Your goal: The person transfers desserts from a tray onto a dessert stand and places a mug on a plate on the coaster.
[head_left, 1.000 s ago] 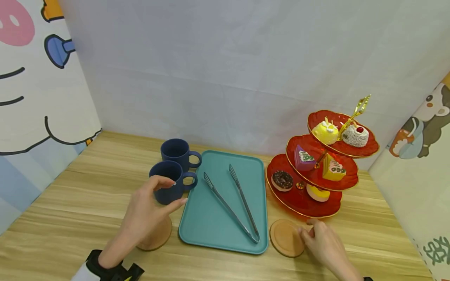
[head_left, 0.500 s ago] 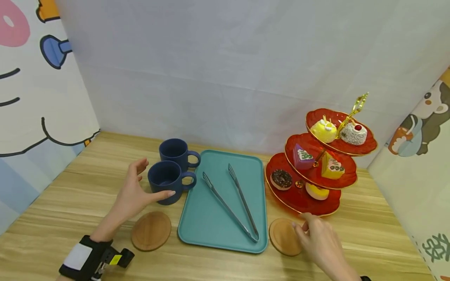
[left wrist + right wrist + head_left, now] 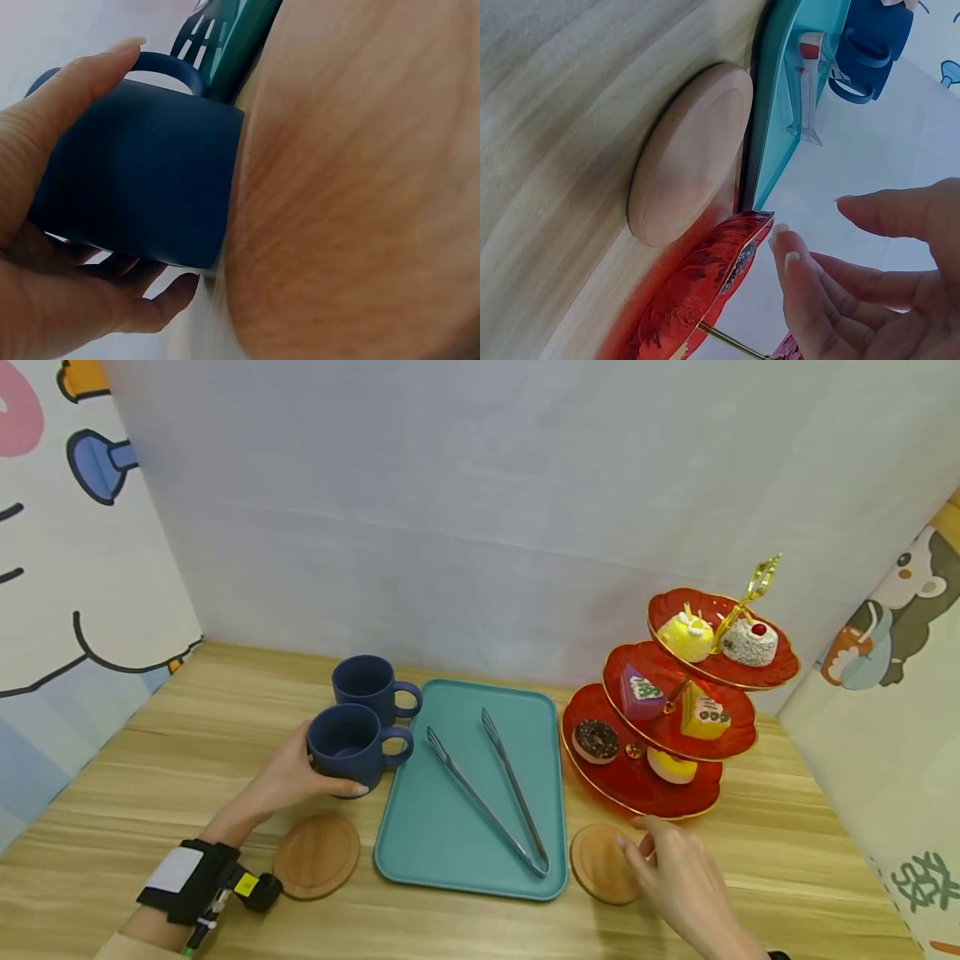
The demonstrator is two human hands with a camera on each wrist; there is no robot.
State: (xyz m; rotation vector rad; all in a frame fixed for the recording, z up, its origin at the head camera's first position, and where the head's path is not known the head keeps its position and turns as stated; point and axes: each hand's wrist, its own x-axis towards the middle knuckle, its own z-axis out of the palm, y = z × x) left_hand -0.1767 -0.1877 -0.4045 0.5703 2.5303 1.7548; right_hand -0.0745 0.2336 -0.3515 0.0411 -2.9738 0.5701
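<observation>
My left hand grips the nearer dark blue mug, thumb along its front and fingers round its far left side, partly hidden. The left wrist view shows the thumb across the mug, whose handle points away from the palm. Right behind stands a second blue mug. My right hand hovers by the right round wooden coaster with fingers loosely bent; in the right wrist view there is a gap between thumb and fingers, and nothing is held.
Metal tongs lie spread on a teal tray in the middle. Another wooden coaster lies near the left wrist. At right stands a red three-tier stand bearing a chocolate donut and several cakes. A pale wall backs the table.
My left hand has moved from in front of the nearer mug, opened wider, and closed round its left side. The mug looks unmoved. My right hand has barely shifted. The head view has panned slightly.
</observation>
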